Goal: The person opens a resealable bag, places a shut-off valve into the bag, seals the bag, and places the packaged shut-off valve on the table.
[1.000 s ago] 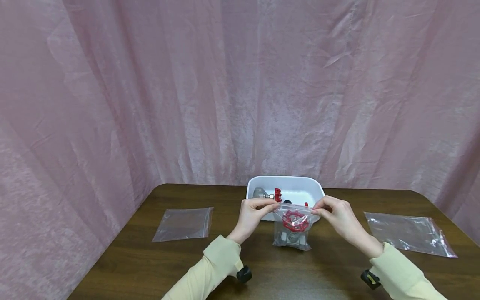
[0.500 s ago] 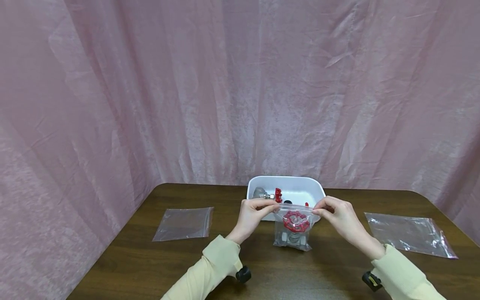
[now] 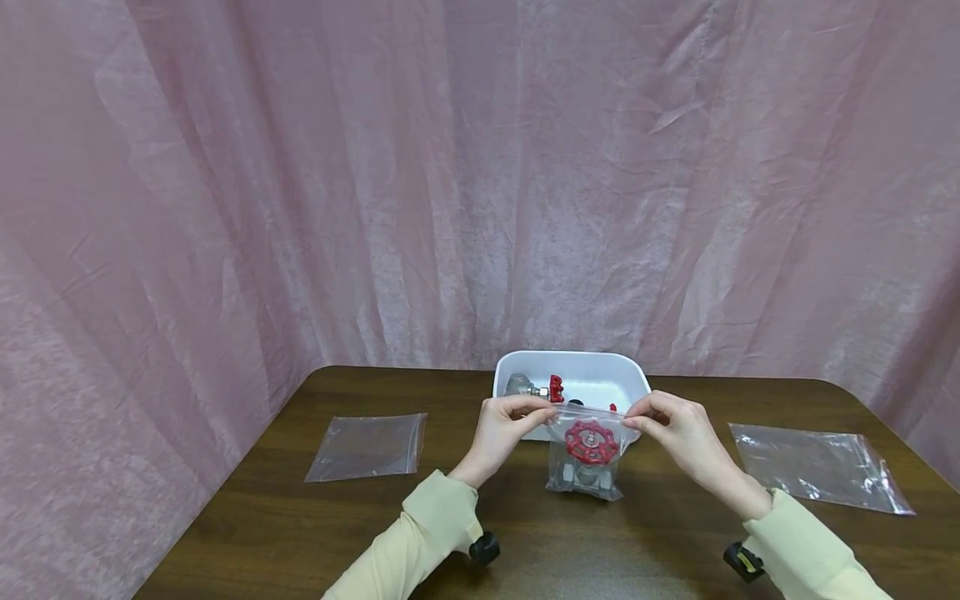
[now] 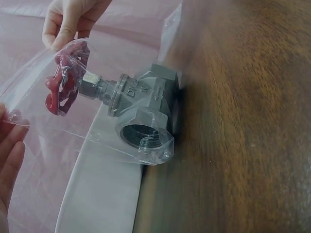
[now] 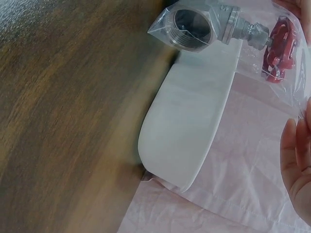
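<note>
A clear zip bag (image 3: 557, 475) stands on the table with a grey metal gate valve (image 4: 146, 97) inside it. The valve's red handwheel (image 3: 592, 442) faces up beneath the bag's top edge. My left hand (image 3: 504, 433) pinches the left corner of that top edge between thumb and forefinger. At the opposite corner my right hand (image 3: 678, 437) pinches the plastic in the same way. In both wrist views the bag hangs loosely around the valve, whose threaded opening shows. Whether the zip strip is pressed together cannot be made out.
Behind the bag is a white tray (image 3: 577, 360) holding another valve (image 3: 534, 388) with a red handwheel and partly hidden red and black parts. Flat clear bags lie at left (image 3: 367, 448) and right (image 3: 821, 467) on the brown table (image 3: 300, 533). A pink curtain (image 3: 480, 183) hangs behind.
</note>
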`<action>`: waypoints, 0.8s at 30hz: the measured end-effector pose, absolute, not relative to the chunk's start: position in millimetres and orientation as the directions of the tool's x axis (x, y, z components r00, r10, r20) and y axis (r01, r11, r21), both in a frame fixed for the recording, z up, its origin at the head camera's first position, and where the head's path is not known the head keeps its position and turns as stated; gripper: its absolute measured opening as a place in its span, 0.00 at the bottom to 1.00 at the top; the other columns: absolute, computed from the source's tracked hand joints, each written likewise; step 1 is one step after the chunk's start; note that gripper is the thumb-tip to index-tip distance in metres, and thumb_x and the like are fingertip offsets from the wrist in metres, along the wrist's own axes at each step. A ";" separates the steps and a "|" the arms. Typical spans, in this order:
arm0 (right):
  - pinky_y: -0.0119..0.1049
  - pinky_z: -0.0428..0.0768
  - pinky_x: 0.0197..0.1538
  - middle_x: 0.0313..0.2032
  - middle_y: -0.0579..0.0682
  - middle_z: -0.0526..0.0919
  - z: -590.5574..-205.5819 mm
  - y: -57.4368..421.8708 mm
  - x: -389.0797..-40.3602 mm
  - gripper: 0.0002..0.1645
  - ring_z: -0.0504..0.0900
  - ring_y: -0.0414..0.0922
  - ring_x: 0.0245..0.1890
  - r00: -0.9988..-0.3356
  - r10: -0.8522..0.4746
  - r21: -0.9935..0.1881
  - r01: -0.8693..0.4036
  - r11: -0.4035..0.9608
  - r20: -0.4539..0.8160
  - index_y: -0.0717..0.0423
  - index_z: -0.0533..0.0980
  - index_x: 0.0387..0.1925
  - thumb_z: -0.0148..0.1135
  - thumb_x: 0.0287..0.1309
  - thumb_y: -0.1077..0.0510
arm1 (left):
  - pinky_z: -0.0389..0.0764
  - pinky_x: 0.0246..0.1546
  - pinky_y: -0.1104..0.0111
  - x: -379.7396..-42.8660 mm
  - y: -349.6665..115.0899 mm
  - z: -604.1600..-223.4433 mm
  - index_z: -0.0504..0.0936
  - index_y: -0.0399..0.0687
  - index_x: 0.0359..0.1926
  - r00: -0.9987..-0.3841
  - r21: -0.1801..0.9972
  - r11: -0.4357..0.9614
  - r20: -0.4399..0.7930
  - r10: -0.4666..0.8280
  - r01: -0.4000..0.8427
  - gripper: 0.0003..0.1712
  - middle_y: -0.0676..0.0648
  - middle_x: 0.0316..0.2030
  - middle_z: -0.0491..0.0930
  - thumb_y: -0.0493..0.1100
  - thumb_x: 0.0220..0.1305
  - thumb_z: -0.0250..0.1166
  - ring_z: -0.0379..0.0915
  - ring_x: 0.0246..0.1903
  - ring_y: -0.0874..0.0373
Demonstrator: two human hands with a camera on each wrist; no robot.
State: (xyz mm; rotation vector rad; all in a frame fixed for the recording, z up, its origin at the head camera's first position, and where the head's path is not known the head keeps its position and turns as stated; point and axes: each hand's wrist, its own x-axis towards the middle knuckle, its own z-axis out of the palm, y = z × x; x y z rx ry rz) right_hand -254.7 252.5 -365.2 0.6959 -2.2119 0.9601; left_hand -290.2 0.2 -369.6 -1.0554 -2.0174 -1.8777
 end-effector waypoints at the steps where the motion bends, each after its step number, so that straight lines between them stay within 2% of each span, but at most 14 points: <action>1: 0.23 0.69 0.26 0.23 0.37 0.77 -365.2 252.3 -254.5 0.14 0.73 0.35 0.22 -0.669 -0.216 -0.447 -0.667 0.597 0.711 0.50 0.78 0.23 0.70 0.37 0.71 | 0.77 0.31 0.67 -290.0 0.6 -369.7 0.83 0.32 0.35 -0.733 0.796 -0.053 0.579 0.358 0.603 0.06 0.45 0.29 0.82 0.32 0.55 0.64 0.77 0.30 0.57; 9: 0.23 0.69 0.26 0.23 0.37 0.77 -364.4 251.7 -253.7 0.14 0.73 0.35 0.22 -0.668 -0.211 -0.442 -0.663 0.604 0.713 0.51 0.78 0.23 0.70 0.37 0.71 | 0.74 0.30 0.71 -288.0 3.2 -370.1 0.82 0.34 0.36 -0.768 0.827 -0.035 0.536 0.351 0.562 0.07 0.46 0.30 0.82 0.33 0.55 0.65 0.76 0.29 0.61; 16: 0.23 0.69 0.25 0.24 0.38 0.77 -364.6 252.0 -254.4 0.14 0.73 0.35 0.21 -0.669 -0.206 -0.442 -0.660 0.608 0.715 0.51 0.78 0.23 0.70 0.37 0.72 | 0.75 0.36 0.68 -288.1 5.6 -371.1 0.81 0.36 0.41 -0.776 0.857 0.010 0.462 0.430 0.515 0.11 0.46 0.36 0.81 0.36 0.58 0.63 0.76 0.34 0.61; 20: 0.23 0.70 0.26 0.24 0.38 0.77 -365.3 251.9 -254.8 0.14 0.73 0.35 0.22 -0.668 -0.206 -0.445 -0.662 0.603 0.715 0.51 0.78 0.23 0.70 0.37 0.72 | 0.75 0.36 0.67 -292.2 9.8 -378.8 0.81 0.38 0.42 -0.776 0.867 0.001 0.446 0.447 0.498 0.11 0.50 0.36 0.81 0.37 0.58 0.63 0.76 0.35 0.61; 24: 0.23 0.70 0.26 0.24 0.38 0.77 -365.3 251.5 -254.6 0.14 0.73 0.36 0.22 -0.666 -0.211 -0.444 -0.666 0.599 0.715 0.51 0.78 0.24 0.70 0.37 0.72 | 0.74 0.40 0.67 -303.0 15.6 -394.4 0.82 0.43 0.44 -0.767 0.883 -0.012 0.413 0.491 0.469 0.13 0.54 0.39 0.80 0.42 0.59 0.63 0.74 0.41 0.61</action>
